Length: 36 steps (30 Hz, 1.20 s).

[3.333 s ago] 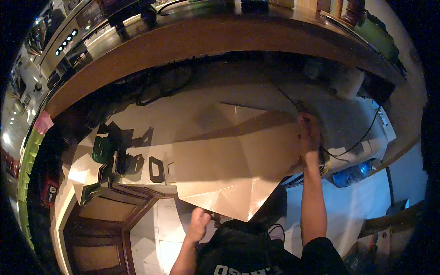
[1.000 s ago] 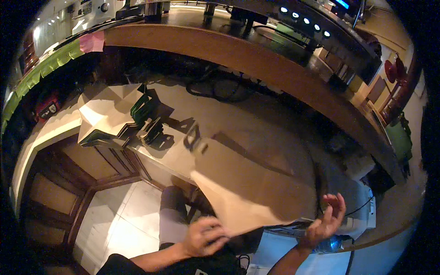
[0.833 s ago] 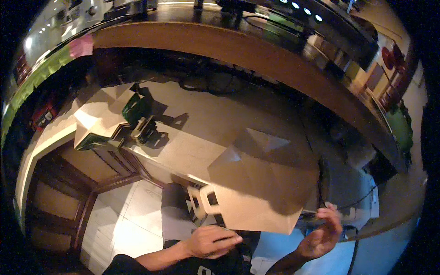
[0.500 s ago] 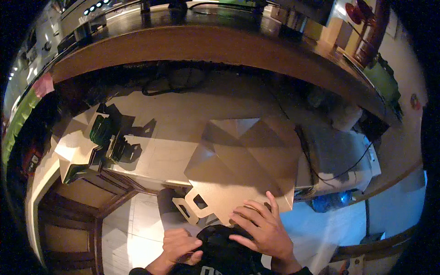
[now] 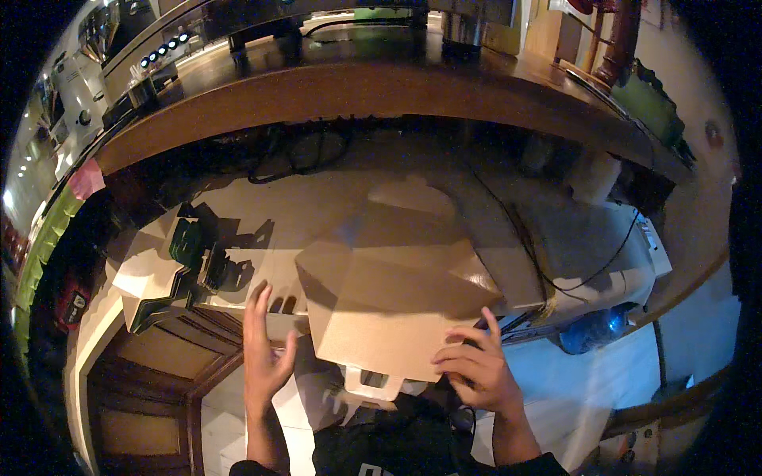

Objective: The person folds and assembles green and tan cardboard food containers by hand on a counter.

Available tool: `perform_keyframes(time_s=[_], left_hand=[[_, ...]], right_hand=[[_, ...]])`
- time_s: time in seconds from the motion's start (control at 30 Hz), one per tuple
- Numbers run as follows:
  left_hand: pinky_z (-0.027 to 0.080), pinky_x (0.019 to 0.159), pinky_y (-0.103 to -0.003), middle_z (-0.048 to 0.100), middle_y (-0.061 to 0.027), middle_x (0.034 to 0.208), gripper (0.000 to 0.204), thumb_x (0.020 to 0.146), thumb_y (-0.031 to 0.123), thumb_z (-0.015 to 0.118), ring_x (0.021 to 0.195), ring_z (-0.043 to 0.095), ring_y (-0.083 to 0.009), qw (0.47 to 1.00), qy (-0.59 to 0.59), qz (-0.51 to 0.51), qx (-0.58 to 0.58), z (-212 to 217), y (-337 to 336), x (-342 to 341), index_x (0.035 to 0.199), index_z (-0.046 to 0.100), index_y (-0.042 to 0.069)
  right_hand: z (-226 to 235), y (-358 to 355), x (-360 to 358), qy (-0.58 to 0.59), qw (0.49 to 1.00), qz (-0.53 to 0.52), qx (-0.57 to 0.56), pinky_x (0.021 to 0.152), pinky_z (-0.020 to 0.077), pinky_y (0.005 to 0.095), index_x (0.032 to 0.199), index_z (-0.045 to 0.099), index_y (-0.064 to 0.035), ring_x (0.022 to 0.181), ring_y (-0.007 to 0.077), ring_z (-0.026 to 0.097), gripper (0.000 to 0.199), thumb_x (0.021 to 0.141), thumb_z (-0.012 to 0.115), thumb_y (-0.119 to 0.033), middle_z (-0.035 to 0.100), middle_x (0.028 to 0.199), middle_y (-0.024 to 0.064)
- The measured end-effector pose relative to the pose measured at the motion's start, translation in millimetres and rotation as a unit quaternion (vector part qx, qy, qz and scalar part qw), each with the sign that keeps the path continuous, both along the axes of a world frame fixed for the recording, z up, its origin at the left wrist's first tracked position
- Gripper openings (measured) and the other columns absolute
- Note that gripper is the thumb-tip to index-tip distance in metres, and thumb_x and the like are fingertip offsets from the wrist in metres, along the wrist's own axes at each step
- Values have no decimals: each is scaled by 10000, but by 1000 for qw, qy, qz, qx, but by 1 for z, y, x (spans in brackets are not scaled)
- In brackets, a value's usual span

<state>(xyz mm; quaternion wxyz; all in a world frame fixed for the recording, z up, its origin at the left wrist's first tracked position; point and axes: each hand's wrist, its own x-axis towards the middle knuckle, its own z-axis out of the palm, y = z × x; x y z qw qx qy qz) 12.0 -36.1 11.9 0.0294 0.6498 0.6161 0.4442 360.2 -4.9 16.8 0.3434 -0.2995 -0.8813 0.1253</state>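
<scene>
Presently, a stack of flat box blanks (image 5: 151,274) lies on the worktop (image 5: 317,202) at 9 o'clock. Left hand (image 5: 266,353) is spread open, just beside the folded cardboard box (image 5: 393,297) at centre. Right hand (image 5: 472,369) pinches the box's near edge at 5 o'clock. A blue water bottle (image 5: 591,333) lies at 3 o'clock.

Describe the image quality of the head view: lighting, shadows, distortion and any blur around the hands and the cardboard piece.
Head view: dim, warm light; black fisheye corners; the wooden counter edge bows strongly. The folded cardboard box is lit on its near panel, with shadow across its upper folds. The left hand, open beside it, is slightly soft; the right hand at its lower edge is sharper. Small lights glare at upper left.
</scene>
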Motion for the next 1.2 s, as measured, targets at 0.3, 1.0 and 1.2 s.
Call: perform_keyframes(time_s=[0.3,1.0,1.2], left_hand=[[346,1174,-391,377,-225,1565,1021,713,46,803,1430,413,-327,979,-54,-155,-123,8,56,-14,1555,230,-38],[438,1034,-366,575,-145,1248,746,780,120,841,1203,553,-249,944,-153,-280,-88,-1,92,40,1364,388,22],[448,1037,-379,606,-168,1229,920,820,47,772,1179,587,-274,921,-221,-276,-163,1,90,45,1534,191,60]], right_hand=[[-7,32,58,20,957,-272,-98,1188,282,505,1472,419,-49,1393,426,411,786,759,745,-104,452,1475,247],[0,104,32,169,944,-25,-283,1092,392,349,1283,523,-48,1248,219,530,789,609,923,-134,575,1315,94],[-3,103,33,180,934,-37,-307,1054,406,333,1280,530,-49,1205,195,544,720,657,884,-116,597,1246,74]])
